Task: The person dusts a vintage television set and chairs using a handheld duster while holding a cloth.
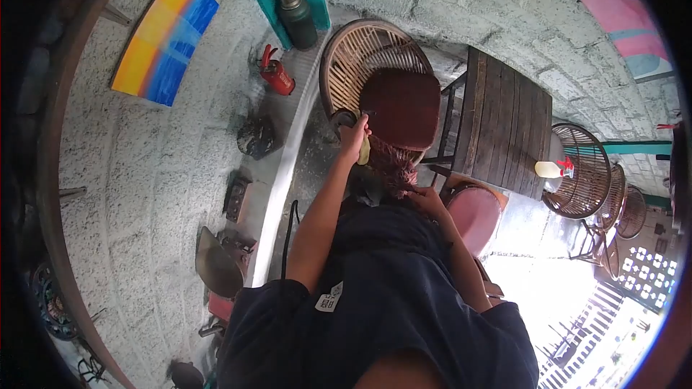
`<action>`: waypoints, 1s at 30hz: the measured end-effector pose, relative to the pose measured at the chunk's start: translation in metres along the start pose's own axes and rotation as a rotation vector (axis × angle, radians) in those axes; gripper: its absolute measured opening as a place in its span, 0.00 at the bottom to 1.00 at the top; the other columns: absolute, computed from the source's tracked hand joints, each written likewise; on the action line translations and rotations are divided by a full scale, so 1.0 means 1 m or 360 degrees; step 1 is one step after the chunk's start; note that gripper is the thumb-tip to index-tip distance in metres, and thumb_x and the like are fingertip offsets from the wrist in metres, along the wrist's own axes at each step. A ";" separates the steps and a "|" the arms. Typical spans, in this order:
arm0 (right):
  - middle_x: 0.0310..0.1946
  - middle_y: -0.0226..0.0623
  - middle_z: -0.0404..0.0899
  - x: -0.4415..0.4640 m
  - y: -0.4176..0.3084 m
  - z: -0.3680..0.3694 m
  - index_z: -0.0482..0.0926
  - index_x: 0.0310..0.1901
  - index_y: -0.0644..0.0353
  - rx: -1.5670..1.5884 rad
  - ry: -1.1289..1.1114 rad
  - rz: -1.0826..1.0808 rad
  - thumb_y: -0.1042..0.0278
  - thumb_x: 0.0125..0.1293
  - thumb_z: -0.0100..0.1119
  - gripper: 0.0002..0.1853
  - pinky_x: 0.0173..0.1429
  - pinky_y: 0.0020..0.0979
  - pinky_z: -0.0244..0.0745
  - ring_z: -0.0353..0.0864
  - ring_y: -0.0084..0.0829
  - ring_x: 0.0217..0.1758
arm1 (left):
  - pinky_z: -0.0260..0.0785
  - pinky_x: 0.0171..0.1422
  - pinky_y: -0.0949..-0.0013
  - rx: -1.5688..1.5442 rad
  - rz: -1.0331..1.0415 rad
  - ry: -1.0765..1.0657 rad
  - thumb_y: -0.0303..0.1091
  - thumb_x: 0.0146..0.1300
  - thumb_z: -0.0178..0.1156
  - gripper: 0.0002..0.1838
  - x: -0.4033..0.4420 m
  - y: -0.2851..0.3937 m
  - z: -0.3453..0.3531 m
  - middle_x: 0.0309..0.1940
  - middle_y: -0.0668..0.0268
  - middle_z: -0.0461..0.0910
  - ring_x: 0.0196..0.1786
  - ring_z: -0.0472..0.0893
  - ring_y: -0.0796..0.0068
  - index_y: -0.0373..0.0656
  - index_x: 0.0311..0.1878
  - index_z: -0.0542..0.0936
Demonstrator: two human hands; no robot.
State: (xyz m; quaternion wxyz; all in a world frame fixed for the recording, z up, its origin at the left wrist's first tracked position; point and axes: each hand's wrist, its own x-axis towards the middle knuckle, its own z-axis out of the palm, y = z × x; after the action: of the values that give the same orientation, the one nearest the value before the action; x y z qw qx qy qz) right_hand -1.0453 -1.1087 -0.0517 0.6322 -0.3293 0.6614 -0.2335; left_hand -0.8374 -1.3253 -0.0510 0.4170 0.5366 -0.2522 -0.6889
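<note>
My left hand (353,138) is closed beside the front of a round-backed wicker chair (342,65) with a dark red seat cushion (401,108). A dark rounded piece (344,118) shows at its fingers, and a yellow-green cloth-like thing (364,153) hangs just under it. Exactly what the fingers grip is hidden. Low in front of my body, my right hand (428,202) has its fingers closed at a shaggy reddish-brown duster (393,164). The duster's strands lie close to the cushion's front edge; its handle is hidden.
A dark wooden table (504,126) stands right of the chair, with a spray bottle (553,168) near its far right end. A pink-seated chair (474,216) is by my right arm. Leftward are a fire extinguisher (277,75), a green flask (297,20) and a wall.
</note>
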 end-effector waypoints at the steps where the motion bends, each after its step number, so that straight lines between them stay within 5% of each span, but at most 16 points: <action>1: 0.17 0.23 0.71 0.001 -0.002 0.000 0.85 0.37 0.62 -0.0068 -0.0008 0.0042 0.56 0.67 0.61 0.15 0.24 0.25 0.63 0.68 0.15 0.19 | 0.72 0.32 0.71 0.0000 -0.0001 0.0003 0.40 0.63 0.66 0.12 0.003 0.003 -0.001 0.24 0.71 0.76 0.24 0.77 0.78 0.43 0.30 0.77; 6: 0.17 0.23 0.71 0.011 0.001 0.010 0.83 0.35 0.62 0.0143 -0.0001 0.0061 0.57 0.68 0.60 0.15 0.22 0.24 0.62 0.67 0.15 0.18 | 0.71 0.32 0.72 -0.0109 0.0013 0.0040 0.39 0.62 0.66 0.12 0.009 0.023 -0.003 0.24 0.72 0.75 0.25 0.76 0.78 0.45 0.30 0.76; 8: 0.18 0.24 0.69 0.019 0.005 0.015 0.77 0.29 0.59 0.0004 0.0080 -0.0183 0.58 0.70 0.60 0.15 0.16 0.23 0.56 0.64 0.15 0.15 | 0.69 0.32 0.72 -0.0087 0.0004 0.0050 0.40 0.62 0.67 0.11 0.011 0.032 -0.005 0.25 0.72 0.74 0.26 0.76 0.79 0.46 0.31 0.77; 12: 0.19 0.24 0.69 0.022 -0.017 0.025 0.77 0.29 0.60 0.0175 0.0019 0.0139 0.58 0.70 0.60 0.16 0.14 0.23 0.56 0.64 0.15 0.14 | 0.68 0.33 0.73 -0.0138 0.0039 0.0090 0.40 0.61 0.68 0.11 0.012 0.044 -0.008 0.25 0.73 0.73 0.26 0.75 0.80 0.47 0.31 0.77; 14: 0.18 0.23 0.70 0.033 -0.001 0.029 0.81 0.39 0.64 0.0208 0.0030 0.0023 0.55 0.69 0.60 0.16 0.18 0.23 0.59 0.66 0.15 0.16 | 0.68 0.32 0.72 -0.0166 0.0038 0.0110 0.41 0.61 0.68 0.12 0.013 0.046 -0.009 0.24 0.74 0.73 0.26 0.74 0.80 0.47 0.30 0.76; 24: 0.18 0.21 0.69 0.055 0.011 0.042 0.80 0.51 0.61 0.0323 0.0140 0.0294 0.56 0.69 0.61 0.18 0.15 0.21 0.58 0.63 0.12 0.15 | 0.67 0.34 0.72 -0.0289 0.0000 0.0209 0.34 0.64 0.65 0.09 0.019 0.023 -0.004 0.27 0.74 0.68 0.28 0.69 0.80 0.47 0.37 0.73; 30: 0.17 0.21 0.67 0.067 0.025 0.043 0.78 0.40 0.59 0.0350 0.0176 0.0539 0.57 0.70 0.60 0.13 0.13 0.20 0.55 0.61 0.12 0.12 | 0.68 0.37 0.72 -0.0247 -0.0025 0.0135 0.35 0.65 0.64 0.08 0.035 -0.008 -0.011 0.28 0.74 0.70 0.30 0.71 0.80 0.46 0.38 0.75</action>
State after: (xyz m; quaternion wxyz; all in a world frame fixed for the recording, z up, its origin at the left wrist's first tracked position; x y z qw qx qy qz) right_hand -1.0050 -1.1364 -0.1196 0.6573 -0.1290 0.7115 -0.2124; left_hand -0.8316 -1.3492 -0.0792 0.4622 0.5334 -0.1762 -0.6862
